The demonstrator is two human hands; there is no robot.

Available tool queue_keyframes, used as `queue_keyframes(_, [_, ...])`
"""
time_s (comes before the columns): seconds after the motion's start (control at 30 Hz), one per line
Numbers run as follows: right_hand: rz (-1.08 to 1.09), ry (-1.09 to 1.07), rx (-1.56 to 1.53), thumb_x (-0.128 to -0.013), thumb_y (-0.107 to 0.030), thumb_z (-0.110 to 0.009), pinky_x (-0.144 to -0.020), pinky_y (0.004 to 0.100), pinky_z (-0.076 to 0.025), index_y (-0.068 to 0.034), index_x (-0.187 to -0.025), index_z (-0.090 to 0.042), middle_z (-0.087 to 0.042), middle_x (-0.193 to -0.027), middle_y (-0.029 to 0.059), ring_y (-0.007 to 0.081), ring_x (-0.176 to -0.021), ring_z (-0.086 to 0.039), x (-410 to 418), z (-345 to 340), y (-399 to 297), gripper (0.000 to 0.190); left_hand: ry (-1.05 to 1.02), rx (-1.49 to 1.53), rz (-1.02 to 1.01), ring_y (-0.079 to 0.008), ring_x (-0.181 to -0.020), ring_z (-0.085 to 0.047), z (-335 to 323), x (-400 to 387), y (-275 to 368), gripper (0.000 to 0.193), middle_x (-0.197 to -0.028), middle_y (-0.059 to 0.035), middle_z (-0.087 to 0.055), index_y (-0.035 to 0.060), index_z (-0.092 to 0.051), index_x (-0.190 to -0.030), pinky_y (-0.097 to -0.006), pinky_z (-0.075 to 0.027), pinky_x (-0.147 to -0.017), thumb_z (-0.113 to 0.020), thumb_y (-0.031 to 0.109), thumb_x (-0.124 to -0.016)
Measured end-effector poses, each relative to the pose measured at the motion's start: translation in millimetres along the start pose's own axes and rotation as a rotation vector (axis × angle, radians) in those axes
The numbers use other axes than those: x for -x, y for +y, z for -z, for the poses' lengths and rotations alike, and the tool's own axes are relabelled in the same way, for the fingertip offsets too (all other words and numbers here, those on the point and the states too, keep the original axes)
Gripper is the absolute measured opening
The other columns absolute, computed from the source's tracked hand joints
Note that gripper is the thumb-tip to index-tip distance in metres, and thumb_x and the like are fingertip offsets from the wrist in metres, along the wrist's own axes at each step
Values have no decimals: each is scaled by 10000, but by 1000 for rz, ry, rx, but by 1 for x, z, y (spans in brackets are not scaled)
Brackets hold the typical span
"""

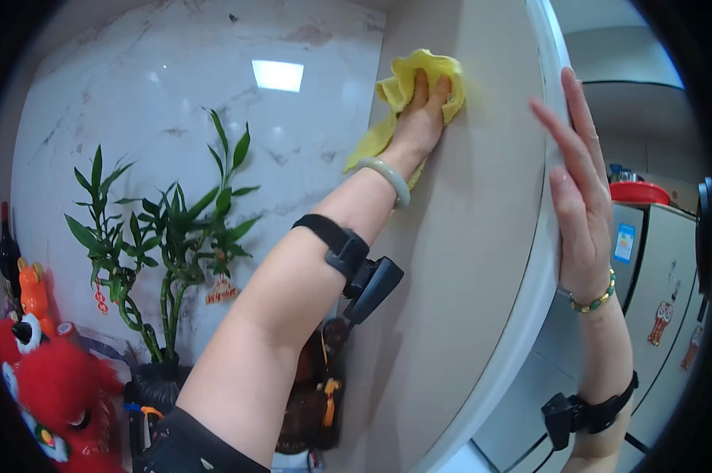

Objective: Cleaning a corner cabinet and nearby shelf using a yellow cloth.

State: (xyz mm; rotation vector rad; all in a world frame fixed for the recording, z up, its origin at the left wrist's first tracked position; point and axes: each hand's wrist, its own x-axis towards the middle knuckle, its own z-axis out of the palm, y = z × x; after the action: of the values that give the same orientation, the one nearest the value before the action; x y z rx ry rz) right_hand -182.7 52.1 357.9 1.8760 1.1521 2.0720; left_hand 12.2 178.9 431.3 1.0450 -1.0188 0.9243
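Observation:
My left hand (422,121) presses a yellow cloth (418,65) flat against the beige side panel (450,254), high up near the corner with the marbled wall (178,136). Its fingers are spread over the cloth, and a pale bangle circles the wrist. My right hand (583,219) rests against the outer side of the panel's white rounded edge (533,295), fingers extended and nothing held. A green beaded bracelet is on that wrist. Each forearm wears a black strap with a small device.
Lucky bamboo (169,260) stands by the marbled wall. Left of it are a red plush figure (60,390), an orange figurine (32,290) and a dark bottle (7,251). A dark brown ornament (308,408) sits low beside the panel. Beyond the edge, a red tray (639,192) tops a refrigerator (660,266).

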Motion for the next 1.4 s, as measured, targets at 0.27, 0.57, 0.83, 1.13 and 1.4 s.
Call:
queue_keyframes(0.27, [-155, -136, 41, -836, -179, -469, -1141, 482, -131, 6, -1412, -360, -215, -1527, 200, 358, -1435, -132, 77, 7, -86, 616, -57, -264, -340, -347, -1292, -380, 7, 187, -16, 510, -1340, -149, -451, 57, -428, -1334, -476, -268, -1083, -555, 229, -872])
queue_keyframes(0.57, [-22, -19, 243, -933, -269, -491, -1112, 382, -238, -33, -1458, -263, -257, -1511, 177, 314, -1397, -251, -11, 0, 10, 619, -143, -110, -442, -295, -1127, -526, 21, 32, -51, 316, -1203, -127, -573, 56, -585, -1133, -429, -445, -900, -533, 209, -861])
queue_keyframes(0.83, [-462, 56, -203, -920, -379, -522, -1146, 449, -129, 29, -1455, -224, -143, -1529, 245, 398, -1421, -128, 101, -11, -88, 736, 0, 26, 181, -227, -1226, -454, 18, 243, -75, 392, -1284, -110, -502, 35, -457, -1285, -380, -363, -1045, -503, 209, -937])
queue_keyframes(1.13, [-107, -49, 384, -950, -476, -421, -1146, 403, -186, -149, -1476, -283, -171, -1557, 105, 275, -1444, -122, 18, -1, -34, 635, -127, -295, -671, -382, -1208, -443, 3, 192, 23, 450, -1245, -187, -526, 31, -530, -1213, -520, -276, -1061, -580, 222, -809])
queue_keyframes(1.4, [-700, 204, -411, -915, -636, -343, -1105, 364, -297, -123, -1496, -189, -174, -1548, 114, 263, -1403, -244, 55, -12, -57, 789, 117, -293, 157, -321, -1242, -438, 22, 142, -86, 393, -1287, -172, -519, 31, -504, -1249, -405, -318, -1056, -487, 204, -897])
